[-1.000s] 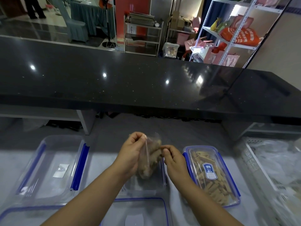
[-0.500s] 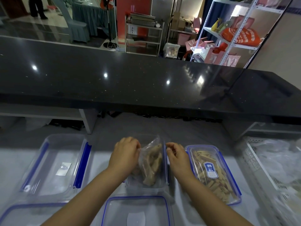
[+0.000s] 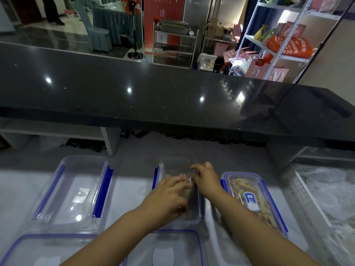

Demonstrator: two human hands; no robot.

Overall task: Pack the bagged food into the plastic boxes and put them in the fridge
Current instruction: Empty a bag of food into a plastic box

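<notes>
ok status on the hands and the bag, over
Left hand pressing the food bag down into the open middle box. Right hand pinching the bag's far edge. Nothing blocking.

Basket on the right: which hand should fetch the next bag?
Right, probably. The right hand is nearer the basket and only pinches the bag at its edge; the left hand presses it into the open box.

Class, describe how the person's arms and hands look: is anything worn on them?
The left hand and right hand are bare: no gloves, rings, watch or bracelet show. Neither arm has a sleeve anywhere in view, right down to the frame's edge.
</notes>
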